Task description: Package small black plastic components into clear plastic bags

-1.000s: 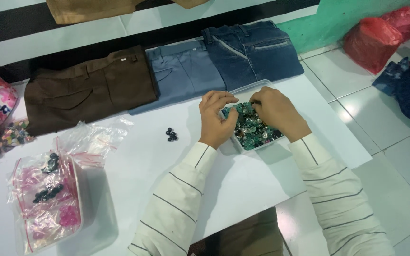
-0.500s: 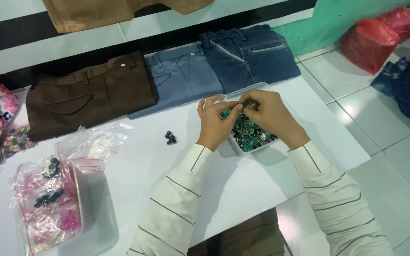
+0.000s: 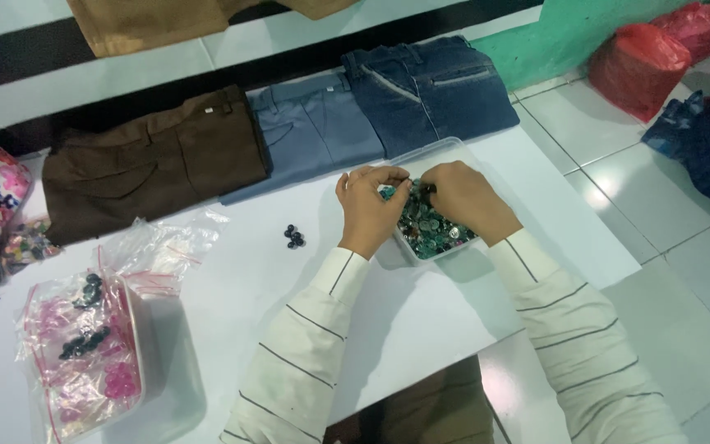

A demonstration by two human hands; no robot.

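Head view: both hands meet over the clear tub of green buttons [image 3: 433, 226] on the white worktop [image 3: 232, 288], left hand [image 3: 369, 210] and right hand [image 3: 466, 197] fingers pinched together on one tiny piece, seemingly picking.

Your hands [image 3: 417, 201] sit over a clear plastic tub [image 3: 445, 152] of glossy green and dark buttons [image 3: 431, 226]. The desk [image 3: 248, 271] looks smooth, white and faintly shiny. Behind it lie matt cloth trousers: brown [image 3: 149, 160], grey-blue [image 3: 314, 131], and rougher dark denim [image 3: 433, 86]. At your left, crinkled glossy plastic bags [image 3: 84, 345] hold pink and dark pieces. Your sleeves [image 3: 306, 353] are soft striped knit.
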